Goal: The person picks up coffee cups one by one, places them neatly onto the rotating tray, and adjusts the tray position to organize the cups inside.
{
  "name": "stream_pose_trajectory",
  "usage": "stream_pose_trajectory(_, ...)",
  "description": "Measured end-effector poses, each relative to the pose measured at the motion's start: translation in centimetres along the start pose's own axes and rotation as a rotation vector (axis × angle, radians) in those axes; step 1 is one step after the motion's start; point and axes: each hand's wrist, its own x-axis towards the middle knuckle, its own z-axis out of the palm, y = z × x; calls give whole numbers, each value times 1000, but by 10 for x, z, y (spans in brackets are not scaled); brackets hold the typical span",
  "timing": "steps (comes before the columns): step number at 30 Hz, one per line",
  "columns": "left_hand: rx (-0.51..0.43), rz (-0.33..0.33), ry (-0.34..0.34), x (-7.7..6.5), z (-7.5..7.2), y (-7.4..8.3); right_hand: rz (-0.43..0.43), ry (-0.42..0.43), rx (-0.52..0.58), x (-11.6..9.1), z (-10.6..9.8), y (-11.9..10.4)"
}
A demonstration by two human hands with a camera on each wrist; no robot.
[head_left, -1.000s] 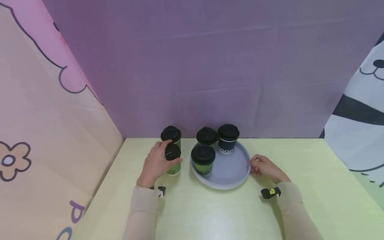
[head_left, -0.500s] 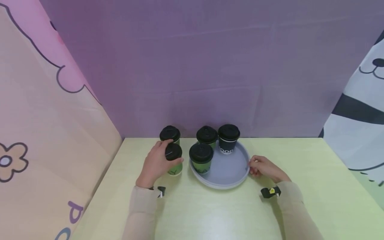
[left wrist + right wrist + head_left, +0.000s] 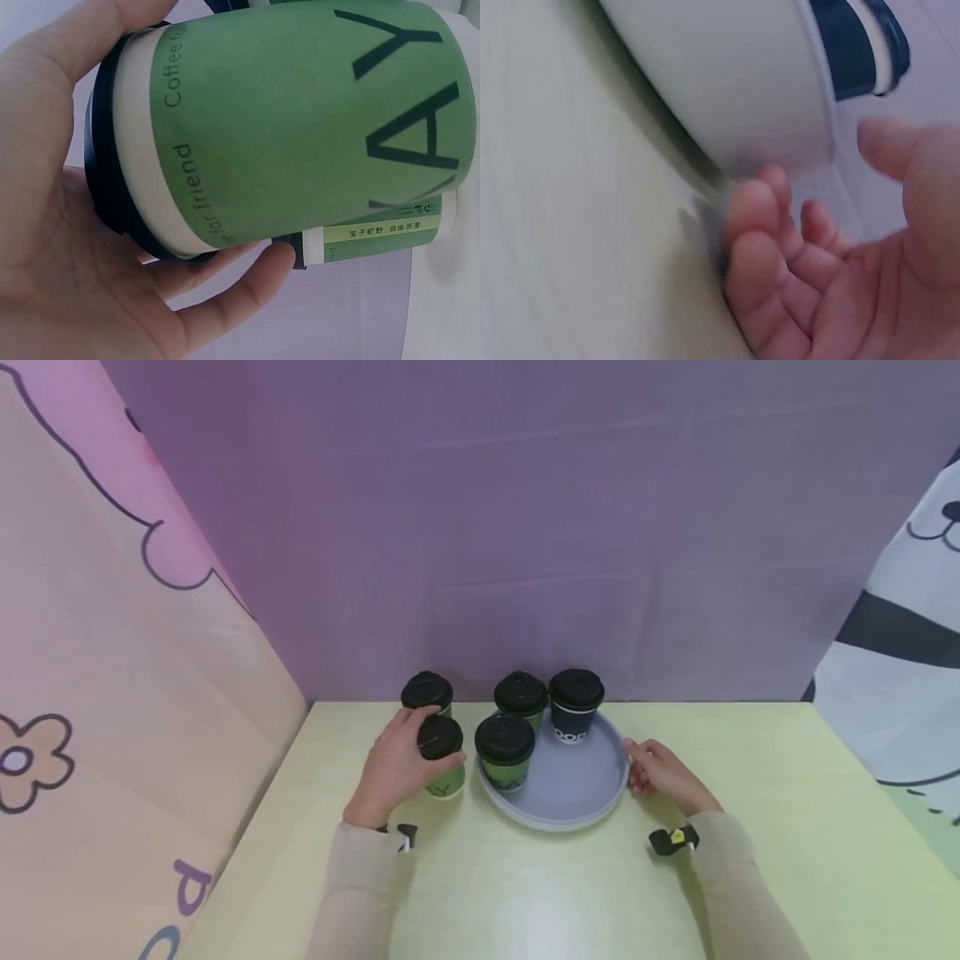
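- A left hand [image 3: 396,767] grips a lidded green cup [image 3: 447,779] left of the grey tray [image 3: 576,783].
- A right hand [image 3: 666,778], fingers curled, is at the tray's right edge; whether it grasps, one cannot tell.
- Two green cups [image 3: 505,750] and one dark cup [image 3: 575,708] stand on the tray.
- Another cup [image 3: 427,691] stands far left.

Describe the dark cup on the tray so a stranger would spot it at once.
On the pale table, find the round grey tray by the person's right hand. The dark cup stands near the tray's far rim. Unlike the green cups near it, it has a dark body with white lettering.
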Motion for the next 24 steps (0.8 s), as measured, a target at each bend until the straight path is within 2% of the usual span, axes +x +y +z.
stream_pose_trajectory(4,-6,15,3,0,-1,2,1,68,-15,0,6,-3)
stream_pose_trajectory(9,-9,15,4,0,-2,2,-26,99,-54,2,12,-4)
stream_pose_trajectory(17,-6,21,6,-2,-3,4,-60,85,-80,1,12,-3)
stream_pose_trajectory(24,6,42,7,-3,-4,6,-57,33,-73,-1,10,-5)
